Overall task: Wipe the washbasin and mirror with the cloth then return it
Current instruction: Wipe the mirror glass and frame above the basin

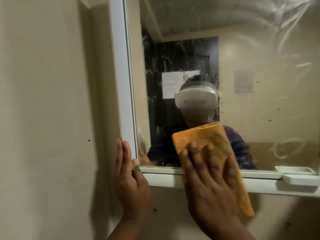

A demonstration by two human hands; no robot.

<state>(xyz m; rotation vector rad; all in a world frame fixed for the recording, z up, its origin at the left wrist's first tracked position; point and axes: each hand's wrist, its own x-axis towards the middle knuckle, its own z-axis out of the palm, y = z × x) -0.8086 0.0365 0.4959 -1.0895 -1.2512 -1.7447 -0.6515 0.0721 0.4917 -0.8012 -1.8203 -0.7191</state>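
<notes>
A white-framed mirror (225, 66) hung on a beige wall (43, 101), its smeared glass stretching wide above and to the right. The left hand (129, 175) rested with straight fingers against the frame's lower left corner. The right hand (207, 172), fingers spread flat, pressed a folded orange cloth (202, 135) onto the glass across the bottom edge, the cloth reaching beyond the fingertips. A small white tray (301, 180) sat on the ledge, well right.
</notes>
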